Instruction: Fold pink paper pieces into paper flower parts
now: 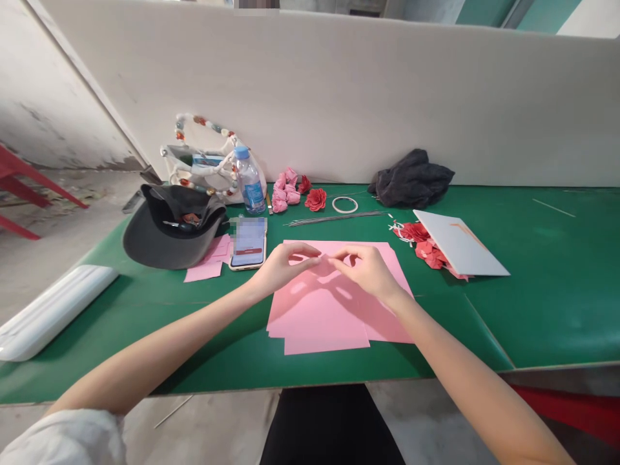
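Both hands meet over a stack of pink paper sheets (324,323) on the green table. My left hand (285,263) is closed in a pinch, thumb against forefinger, at the edge of a small piece of pink paper (325,263). From the other side my right hand (365,268) pinches the same piece. Its outline is hard to make out against the pink sheets below. Shadows of both hands fall across the stack.
Left stand a phone (248,242), pink scraps (206,265), a grey cap (169,226), a beaded bag (203,168) and a water bottle (250,184). Behind lie paper flowers (316,199), wires (334,219) and a tape roll (345,205). Rightward are a black cloth (411,179) and a white board (460,245).
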A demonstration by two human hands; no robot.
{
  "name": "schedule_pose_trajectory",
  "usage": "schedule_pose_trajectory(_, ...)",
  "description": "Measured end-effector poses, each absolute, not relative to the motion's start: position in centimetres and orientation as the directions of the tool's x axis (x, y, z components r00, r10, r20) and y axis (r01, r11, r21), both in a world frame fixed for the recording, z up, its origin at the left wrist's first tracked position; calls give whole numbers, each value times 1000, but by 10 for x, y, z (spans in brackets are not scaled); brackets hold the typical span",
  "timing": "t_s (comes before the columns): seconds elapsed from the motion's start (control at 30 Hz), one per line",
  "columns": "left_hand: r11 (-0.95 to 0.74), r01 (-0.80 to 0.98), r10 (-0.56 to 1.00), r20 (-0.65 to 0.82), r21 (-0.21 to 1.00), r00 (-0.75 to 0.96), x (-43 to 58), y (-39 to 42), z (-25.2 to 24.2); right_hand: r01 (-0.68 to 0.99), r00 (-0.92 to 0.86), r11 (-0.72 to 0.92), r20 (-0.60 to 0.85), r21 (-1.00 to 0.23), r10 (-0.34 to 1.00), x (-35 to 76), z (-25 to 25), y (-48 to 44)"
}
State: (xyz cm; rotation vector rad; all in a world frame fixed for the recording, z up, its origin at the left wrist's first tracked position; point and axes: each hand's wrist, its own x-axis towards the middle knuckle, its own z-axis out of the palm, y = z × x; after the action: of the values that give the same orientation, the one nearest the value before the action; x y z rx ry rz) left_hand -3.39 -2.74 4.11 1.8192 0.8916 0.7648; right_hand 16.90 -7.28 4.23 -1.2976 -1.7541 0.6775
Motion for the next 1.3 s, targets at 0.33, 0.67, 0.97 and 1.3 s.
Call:
schedule_pose_trajectory(0.33,489,-80,700,-336,869,630,-34,-23,36,357,18,199,219,-913,976,161,38,-84)
schedule_pose_trajectory(0.67,479,49,477,-307,876,824,-37,-22,27,28,-51,-53,-54,-998,997,170,15,-82)
schedule_pose_trajectory(0.97,141,266,545,-299,954,783,-32,-27,27,25,29,-55,-55,-998,998,184,23,-100)
schedule_pose_trajectory(1.3,-796,534,567,39,284,823,-22,-68,22,390,113,-28,18,-921,993,192,0,-125)
